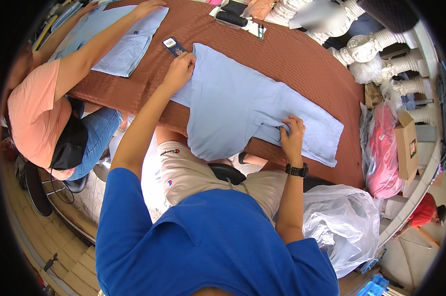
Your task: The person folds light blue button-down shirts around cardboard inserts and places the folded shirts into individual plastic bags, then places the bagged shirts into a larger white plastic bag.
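Note:
A pair of light blue trousers (228, 98) lies partly spread over the table, one side hanging over the near edge. My left hand (181, 69) pinches the upper left corner of the cloth. Beside that hand is a dark printed tag (173, 46) with a white label; whether it is fastened to the trousers I cannot tell. Toward the right, my right hand (294, 135) grips a gathered fold near the inner edge of the leg. Small creases run out from those fingers.
A brown textured cloth (311, 74) covers the table. On the left, a co-worker in a peach shirt (33, 106) handles another light blue garment (122, 52). Clear plastic (339, 222) bulges by my right elbow. A cardboard box (406, 145) and white balusters (366, 47) stand at the right.

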Tool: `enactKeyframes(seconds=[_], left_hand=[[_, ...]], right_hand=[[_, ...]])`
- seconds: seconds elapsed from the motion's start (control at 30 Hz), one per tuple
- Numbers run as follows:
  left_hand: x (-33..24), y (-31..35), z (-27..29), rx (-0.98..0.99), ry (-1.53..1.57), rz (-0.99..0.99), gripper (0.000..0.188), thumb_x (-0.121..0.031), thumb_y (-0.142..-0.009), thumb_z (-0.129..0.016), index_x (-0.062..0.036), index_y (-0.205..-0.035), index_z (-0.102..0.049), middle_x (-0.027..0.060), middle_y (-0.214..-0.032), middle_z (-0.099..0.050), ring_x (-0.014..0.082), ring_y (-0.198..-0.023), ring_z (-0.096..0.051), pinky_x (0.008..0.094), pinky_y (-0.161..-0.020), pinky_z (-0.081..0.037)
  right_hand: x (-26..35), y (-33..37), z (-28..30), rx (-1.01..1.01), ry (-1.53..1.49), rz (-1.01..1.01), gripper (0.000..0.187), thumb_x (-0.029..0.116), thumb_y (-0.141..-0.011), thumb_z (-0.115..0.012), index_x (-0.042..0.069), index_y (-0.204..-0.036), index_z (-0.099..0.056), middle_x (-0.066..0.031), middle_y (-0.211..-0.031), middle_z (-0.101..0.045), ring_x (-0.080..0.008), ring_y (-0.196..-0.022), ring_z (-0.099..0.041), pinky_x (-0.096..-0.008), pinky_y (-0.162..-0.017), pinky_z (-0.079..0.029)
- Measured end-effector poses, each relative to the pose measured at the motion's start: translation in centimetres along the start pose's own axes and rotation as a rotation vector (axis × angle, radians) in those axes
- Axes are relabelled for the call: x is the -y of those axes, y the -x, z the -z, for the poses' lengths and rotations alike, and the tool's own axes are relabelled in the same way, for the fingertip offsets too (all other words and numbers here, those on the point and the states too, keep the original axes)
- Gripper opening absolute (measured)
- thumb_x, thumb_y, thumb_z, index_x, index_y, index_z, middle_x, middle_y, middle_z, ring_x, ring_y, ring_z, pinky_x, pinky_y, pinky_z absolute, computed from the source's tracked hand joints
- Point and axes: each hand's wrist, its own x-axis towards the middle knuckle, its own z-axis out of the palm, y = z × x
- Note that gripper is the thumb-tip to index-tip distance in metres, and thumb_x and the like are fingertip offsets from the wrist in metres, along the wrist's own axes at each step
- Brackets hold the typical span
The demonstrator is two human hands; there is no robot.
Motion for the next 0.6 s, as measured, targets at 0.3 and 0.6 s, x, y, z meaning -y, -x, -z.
enactKeyframes(seconds=[0.3,0.6], left_hand=[[-0.4,-1.3,1.2,0.191,0.16,0.248,0.023,0.011,-0.08,-0.061,-0.0004,-0.099,-0.06,0.01,-0.09,-0.068,0.0169,-0.082,-0.066,0.0318,-0.071,-0.053],[-0.3,-1.2,1.1,0.069,0.018,0.071,0.044,0.014,-0.079,-0.06,-0.0054,-0.118,-0.056,0.006,-0.078,-0.062,0.016,-0.07,-0.06,0.0295,-0.065,-0.049]], right_hand=[[0.3,1.3,1.8,0.018,-0.016,0.057,0.05,0.003,-0.074,-0.07,0.006,-0.123,-0.061,-0.0176,-0.134,-0.052,-0.0379,-0.121,-0.047,-0.0464,-0.103,-0.039],[1.8,1.1,1.1,-0.063,0.039,0.132,0.053,0.004,-0.07,-0.07,0.006,-0.123,-0.061,-0.0186,-0.13,-0.054,-0.0387,-0.12,-0.047,-0.0503,-0.102,-0.04]])
